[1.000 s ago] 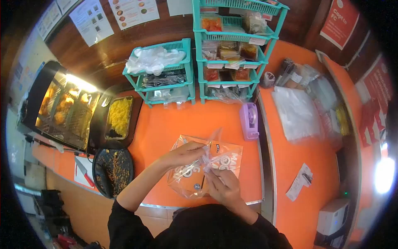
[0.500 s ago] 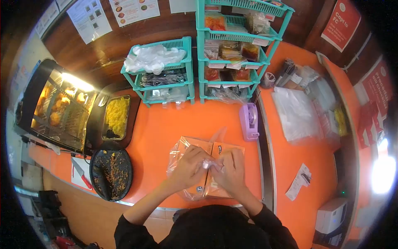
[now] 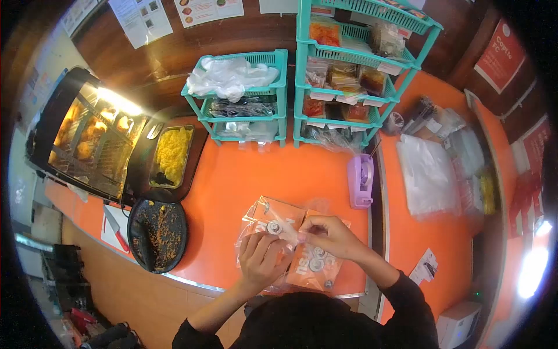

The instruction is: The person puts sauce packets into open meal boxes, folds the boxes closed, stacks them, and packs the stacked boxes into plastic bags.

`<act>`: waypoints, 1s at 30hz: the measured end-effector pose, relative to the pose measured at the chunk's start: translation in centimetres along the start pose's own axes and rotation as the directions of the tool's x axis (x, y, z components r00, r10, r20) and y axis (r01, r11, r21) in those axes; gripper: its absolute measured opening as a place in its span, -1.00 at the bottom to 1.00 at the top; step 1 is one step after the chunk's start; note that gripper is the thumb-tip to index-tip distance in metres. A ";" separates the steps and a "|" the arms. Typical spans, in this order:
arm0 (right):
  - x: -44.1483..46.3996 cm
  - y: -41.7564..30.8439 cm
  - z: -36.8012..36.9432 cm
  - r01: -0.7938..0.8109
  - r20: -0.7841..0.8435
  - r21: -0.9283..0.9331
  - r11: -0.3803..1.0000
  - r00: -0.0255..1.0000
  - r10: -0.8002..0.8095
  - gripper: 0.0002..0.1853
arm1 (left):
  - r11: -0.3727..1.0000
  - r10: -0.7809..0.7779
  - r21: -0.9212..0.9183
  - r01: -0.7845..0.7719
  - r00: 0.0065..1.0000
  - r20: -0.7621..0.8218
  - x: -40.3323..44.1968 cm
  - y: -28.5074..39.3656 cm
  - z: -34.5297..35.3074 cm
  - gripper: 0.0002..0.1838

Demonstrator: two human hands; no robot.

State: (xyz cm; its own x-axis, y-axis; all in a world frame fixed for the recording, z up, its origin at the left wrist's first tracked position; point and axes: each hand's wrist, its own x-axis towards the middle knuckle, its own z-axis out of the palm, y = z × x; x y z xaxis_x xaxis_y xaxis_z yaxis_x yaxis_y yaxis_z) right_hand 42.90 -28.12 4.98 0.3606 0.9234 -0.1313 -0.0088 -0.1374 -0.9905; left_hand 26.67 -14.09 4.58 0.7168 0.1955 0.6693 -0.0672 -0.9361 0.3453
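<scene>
In front of me, two orange printed boxes sit side by side inside a clear plastic bag. My left hand lies over the left box with its fingers curled on the bag's plastic. A pinch of my right hand holds a gathered strip of the same bag above the gap between the boxes. Part of the left box is hidden by my left hand. Nearby, a purple tape dispenser stands beyond my right hand.
On the left are a lit food warmer, a tray of yellow food, a black bowl of crumbs and a red-handled knife. Turquoise racks stand at the back. Plastic bags and a receipt lie right.
My hands have drawn apart slightly from close together over the bag. The print on the right box shows more now. The whole view has shifted, moving the scene rightward.
</scene>
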 end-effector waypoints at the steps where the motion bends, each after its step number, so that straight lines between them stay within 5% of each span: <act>1: 0.0 -0.2 -0.3 0.000 0.026 -0.018 1.000 1.000 0.000 -0.83 | 1.000 -0.001 0.008 0.001 1.000 0.002 0.1 0.0 0.0 -0.71; 3: 0.2 -1.4 -0.7 -0.004 0.058 -0.032 0.999 0.998 0.006 -0.85 | 1.000 -0.010 0.018 0.010 1.000 0.008 0.3 0.1 -0.1 -0.71; 5: 0.1 -3.7 -0.7 0.083 0.065 -0.340 0.937 0.996 -0.064 -0.90 | 1.000 -0.010 0.006 0.010 0.999 0.040 0.5 0.2 -0.3 -0.70; 6: 0.3 -4.2 -1.0 0.075 0.067 -0.337 0.938 0.996 -0.056 -0.90 | 1.000 -0.018 0.003 0.017 0.999 0.044 0.9 0.1 -0.4 -0.70; 8: 0.3 -4.9 -1.5 0.205 0.182 -0.641 0.740 0.977 -0.113 -0.85 | 0.999 -0.036 0.035 0.032 0.991 0.127 1.5 -0.2 -1.0 -0.74; 12: 0.7 -5.6 -3.2 0.249 0.302 -0.633 0.733 0.951 -0.063 -0.79 | 0.998 -0.025 0.054 0.014 0.974 0.223 2.2 -1.5 -1.7 -0.75; 14: 0.8 -4.2 -4.3 0.452 0.494 -0.603 0.658 0.859 -0.137 -0.76 | 1.000 -0.019 0.001 0.019 0.952 0.306 2.2 -2.4 -1.6 -0.73; 17: 0.1 -0.5 -5.4 0.531 0.586 -0.611 0.587 0.802 -0.115 -0.73 | 0.993 -0.096 -0.020 0.115 0.901 0.422 1.2 -4.2 -1.2 -0.72; 21: -0.3 1.0 -5.3 0.485 0.537 -0.560 0.671 0.830 -0.152 -0.73 | 0.986 -0.148 0.002 0.168 0.863 0.483 0.7 -5.3 -1.4 -0.73; 23: -0.2 0.0 -4.7 0.388 0.364 -0.582 0.714 0.910 -0.198 -0.78 | 0.987 -0.135 -0.016 0.161 0.875 0.465 1.3 -4.6 -1.4 -0.74; 26: -0.6 -1.3 -2.9 0.340 0.239 -0.654 0.675 0.940 -0.243 -0.84 | 0.928 -0.195 -0.193 0.318 0.857 0.476 1.7 -2.8 -1.3 -0.75; 28: -0.7 -1.5 -2.0 0.298 0.187 -0.551 0.780 0.954 -0.232 -0.87 | 0.555 -0.398 -0.537 0.635 0.770 0.499 1.7 -0.7 -1.3 -0.82; 29: -0.6 -1.5 -1.4 0.255 0.145 -0.421 0.871 0.966 -0.213 -0.89 | 0.561 -0.393 -0.539 0.628 0.775 0.494 1.3 0.3 -1.1 -0.82; 30: -0.7 -1.4 -0.6 0.262 0.145 -0.424 0.867 0.965 -0.220 -0.89 | 0.350 -0.470 -0.583 0.733 0.676 0.568 0.5 1.3 -0.8 -0.86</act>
State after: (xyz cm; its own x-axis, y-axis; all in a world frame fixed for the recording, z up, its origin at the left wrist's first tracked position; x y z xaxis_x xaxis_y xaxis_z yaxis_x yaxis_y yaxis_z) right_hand 43.26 -28.77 6.48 0.2146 0.9730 0.0854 0.4820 -0.0295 -0.8757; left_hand 26.41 -15.03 5.87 0.9101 0.4058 -0.0833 0.0971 -0.0135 0.9952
